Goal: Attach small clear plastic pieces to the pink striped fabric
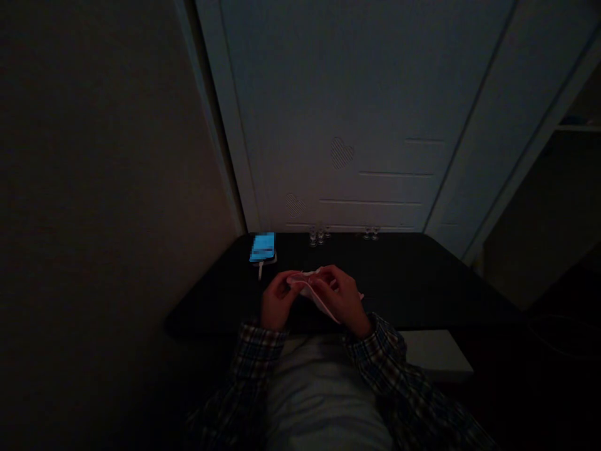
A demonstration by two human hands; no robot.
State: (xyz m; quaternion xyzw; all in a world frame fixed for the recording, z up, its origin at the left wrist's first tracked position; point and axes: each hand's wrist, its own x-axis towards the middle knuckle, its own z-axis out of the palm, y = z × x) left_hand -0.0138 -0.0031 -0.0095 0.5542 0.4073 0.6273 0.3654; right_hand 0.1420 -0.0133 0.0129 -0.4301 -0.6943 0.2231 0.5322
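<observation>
In the dim light, a pale pink cloth (320,302) is stretched between both hands above the near part of the dark table. My left hand (277,302) pinches its left end with the fingers closed. Fingers of my right hand (346,299) are closed on the other side, and part of the cloth hangs below that palm. Something small may lie within the folds between my fingertips, but I cannot make it out. Several small clear stemmed glasses (320,235) stand beyond my hands at the table's back edge, with another pair of glasses (371,233) farther right.
A phone with a lit blue screen (263,247) lies at the back left of the black table (413,282), a white cable (260,270) running from it. Behind rises a white panel (375,113) with heart patterns. A white box-like object (434,352) sits below the front edge.
</observation>
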